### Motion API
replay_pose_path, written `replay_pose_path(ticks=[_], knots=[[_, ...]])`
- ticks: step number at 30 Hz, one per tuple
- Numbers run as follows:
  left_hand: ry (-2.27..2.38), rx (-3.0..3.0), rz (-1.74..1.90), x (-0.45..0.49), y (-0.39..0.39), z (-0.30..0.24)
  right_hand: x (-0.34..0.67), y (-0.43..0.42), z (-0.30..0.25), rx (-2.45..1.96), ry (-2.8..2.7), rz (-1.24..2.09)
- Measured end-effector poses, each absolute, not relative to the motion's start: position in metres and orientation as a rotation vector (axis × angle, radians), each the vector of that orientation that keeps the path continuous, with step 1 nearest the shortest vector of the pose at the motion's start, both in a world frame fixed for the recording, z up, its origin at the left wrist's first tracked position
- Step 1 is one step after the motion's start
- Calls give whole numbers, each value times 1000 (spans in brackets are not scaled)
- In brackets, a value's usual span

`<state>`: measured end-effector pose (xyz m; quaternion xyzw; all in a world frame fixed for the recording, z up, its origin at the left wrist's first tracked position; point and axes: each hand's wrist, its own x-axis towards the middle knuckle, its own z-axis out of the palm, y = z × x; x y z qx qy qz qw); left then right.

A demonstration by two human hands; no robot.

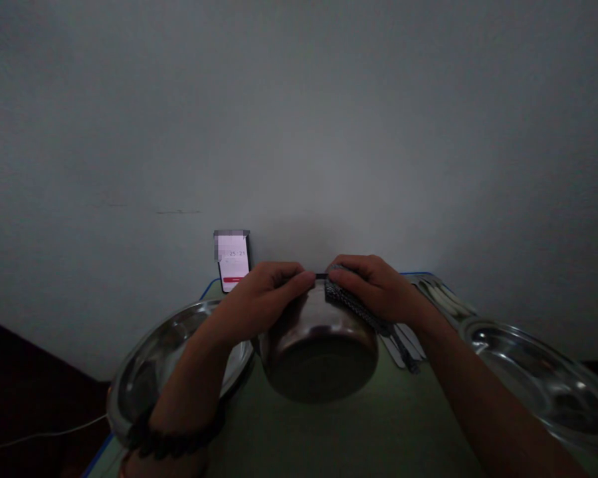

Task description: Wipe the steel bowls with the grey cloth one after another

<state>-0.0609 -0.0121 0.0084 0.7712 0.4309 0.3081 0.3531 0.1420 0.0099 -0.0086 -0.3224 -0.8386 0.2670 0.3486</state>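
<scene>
A shiny metal pot [323,338] is tilted above the table, its rounded bottom turned towards me. My left hand [266,295] grips the pot's far rim from the left, thumb on the outer wall. On the right side, my right hand [379,285] presses a dark patterned cloth [351,302] against the rim and wall. One end of the cloth hangs down beside the pot. The pot's inside faces away from me and is hidden.
Left stands a large metal basin [139,365], partly behind my left forearm. On the right are a metal dish [538,378] and several pale-handled utensils [443,295]. A lit phone [233,262] leans against the wall [299,133] behind the green table [349,431].
</scene>
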Motion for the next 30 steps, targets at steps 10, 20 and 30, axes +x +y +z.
replay_pose_path(ticks=[10, 20, 30], knots=[[1122, 1974, 717, -59, -12, 9, 144, 6, -5, -853, -2310, 607], [1115, 1970, 689, -59, -13, 9, 143, 4, 1, -887, -2406, 474], [1052, 1767, 782, -60, -12, 6, 143, 4, 0, -852, -2354, 482]])
